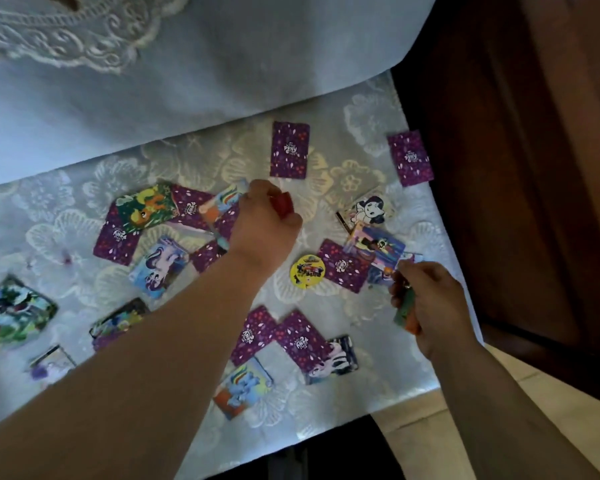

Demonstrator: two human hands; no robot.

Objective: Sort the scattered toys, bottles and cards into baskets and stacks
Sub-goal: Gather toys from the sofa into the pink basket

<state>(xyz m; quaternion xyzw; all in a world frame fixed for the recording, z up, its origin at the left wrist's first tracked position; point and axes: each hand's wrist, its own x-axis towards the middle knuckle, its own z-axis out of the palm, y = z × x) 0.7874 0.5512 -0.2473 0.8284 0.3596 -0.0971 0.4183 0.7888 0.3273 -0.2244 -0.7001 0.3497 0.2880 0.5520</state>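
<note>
step in hand, as judged: gathering loose cards (343, 265) from the desk (361, 126) into a stack.

state of hands:
- left hand (265, 225): fingers curled, gripping a small red object (282, 205). its fingertips sit at a rainbow card (224, 202); motion blur hides whether the card is pinched or only touched.
- right hand (428, 303): fingers curled round a green and orange object (406, 315), fingertips at the corner of a pale card (411, 258).

location of work: cards lie scattered over the desk, some face up, some showing purple backs, several overlapping. one purple-backed card (410, 158) overhangs the far right edge. a round yellow disc (307, 271) lies between the hands. no basket is in view.

procedure:
1. set down the held objects first; occupied palms leave only fingertips for cards.
2. on the embossed cloth, slide each card to lift an edge; do not pick at it flat.
3. take overlapping cards from the top down.
4. secure the edge card early; it may fall.
5. keep the disc apart from the stack.
</note>
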